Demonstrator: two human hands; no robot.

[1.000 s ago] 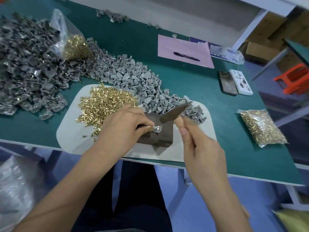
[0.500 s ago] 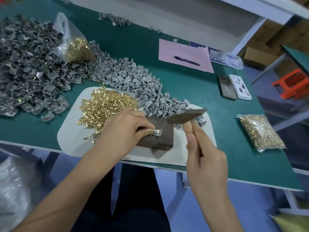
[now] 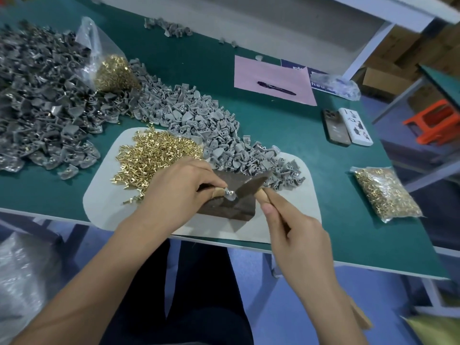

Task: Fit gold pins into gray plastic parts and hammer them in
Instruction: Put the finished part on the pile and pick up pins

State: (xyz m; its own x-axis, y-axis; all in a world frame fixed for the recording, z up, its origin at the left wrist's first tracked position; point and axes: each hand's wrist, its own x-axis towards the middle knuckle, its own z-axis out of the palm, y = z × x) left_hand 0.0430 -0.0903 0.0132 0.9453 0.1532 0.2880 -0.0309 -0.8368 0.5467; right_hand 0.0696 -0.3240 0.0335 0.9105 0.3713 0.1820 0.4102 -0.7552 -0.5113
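The left hand (image 3: 183, 188) pinches one small gray plastic part (image 3: 230, 194) between thumb and curled fingers and keeps it on the dark brown wooden block (image 3: 227, 207), which lies on the pale rounded mat (image 3: 104, 197). The right hand (image 3: 296, 235) has its fingers wrapped around the light wooden handle of the small hammer (image 3: 251, 186); the dark metal head is just at the part, at 3 o'clock from it.

I judge the part as light, stiff and rather smooth, so it can jump away under a blow. It is best held by its sides, low on the block, with the fingertips away from the pin. I cannot tell if the pin already sits inside.

The loose gold pins (image 3: 154, 155) lie at 10 o'clock from the block, and the heap of unfitted gray parts (image 3: 211, 130) at 12 o'clock.
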